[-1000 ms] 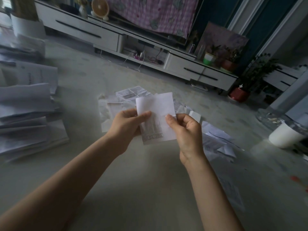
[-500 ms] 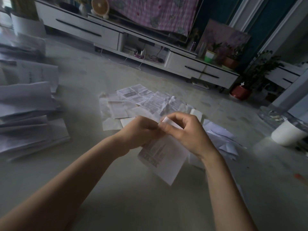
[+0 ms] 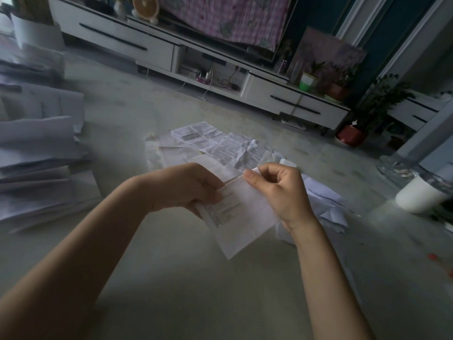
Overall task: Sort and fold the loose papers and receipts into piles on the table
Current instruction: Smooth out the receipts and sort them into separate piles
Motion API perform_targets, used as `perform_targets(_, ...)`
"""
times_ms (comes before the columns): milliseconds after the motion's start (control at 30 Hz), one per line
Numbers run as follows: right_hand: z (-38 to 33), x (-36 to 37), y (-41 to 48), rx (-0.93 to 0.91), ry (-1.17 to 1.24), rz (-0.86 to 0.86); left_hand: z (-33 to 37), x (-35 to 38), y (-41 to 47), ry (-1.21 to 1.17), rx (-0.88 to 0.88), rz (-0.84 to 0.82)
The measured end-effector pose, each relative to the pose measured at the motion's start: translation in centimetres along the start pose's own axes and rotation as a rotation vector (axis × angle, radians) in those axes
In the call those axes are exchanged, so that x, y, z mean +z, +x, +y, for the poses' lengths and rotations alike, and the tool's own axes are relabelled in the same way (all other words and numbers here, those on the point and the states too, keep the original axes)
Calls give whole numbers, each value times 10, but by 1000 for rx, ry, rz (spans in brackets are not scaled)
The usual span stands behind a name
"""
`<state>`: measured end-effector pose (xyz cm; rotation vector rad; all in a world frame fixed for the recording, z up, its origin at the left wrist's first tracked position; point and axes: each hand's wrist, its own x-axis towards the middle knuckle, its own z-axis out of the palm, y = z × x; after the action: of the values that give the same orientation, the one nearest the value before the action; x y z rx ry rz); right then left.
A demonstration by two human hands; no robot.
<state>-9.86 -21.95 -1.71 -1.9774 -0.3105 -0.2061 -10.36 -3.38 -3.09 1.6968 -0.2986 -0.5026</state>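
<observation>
**Operator:** Fingers (image 3: 252, 179), state?

**Checker:** The right hand (image 3: 282, 195) pinches the far top corner of the receipt (image 3: 242, 217) between thumb and forefinger. The left hand (image 3: 188, 187) grips its left edge, fingers curled round it. The receipt sits between both hands, over the bench (image 3: 183, 278).

**Operator:** Axis?

**Checker:** The long axis slants from the pinched corner down toward the wearer, with the free corner nearest. Both hands are equally near, so the fold probably runs across that axis.

**Operator:** Room?

**Checker:** There is bare bench below and nearer. Folded pieces (image 3: 326, 202) lie just beside the right wrist. Loose papers (image 3: 220, 146) lie beyond the hands. The stacks (image 3: 41, 173) sit well apart on the left, and a white cup (image 3: 416, 195) on the far right.
</observation>
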Motion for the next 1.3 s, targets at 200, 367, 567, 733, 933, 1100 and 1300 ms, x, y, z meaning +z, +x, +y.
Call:
perform_targets(200, -1, 2, -2, 42, 34, -70, 2, -12, -7, -25, -58, -183)
perform_targets(367, -2, 5, -4, 25, 41, -106, 2, -30, -16, -114, -81, -375)
perform_targets(567, -2, -3, -2, 46, 94, -156, 5, -6, -10, -9, -49, -141)
perform_targets(733, 2, 6, -1, 114, 172, -68, -4, -3, 2, 10, -56, 175)
perform_targets(933, 5, 8, -1, 361, 408, -108, -4, -8, 8, -296, 121, 397)
perform_targets(1100, 3, 16, -5, 275, 373, -140, -1, 2, 8, -326, 138, 414)
perform_targets(1300, 4, 18, -4, 228, 395, -35, 6, 4, 5, -526, 7, 285)
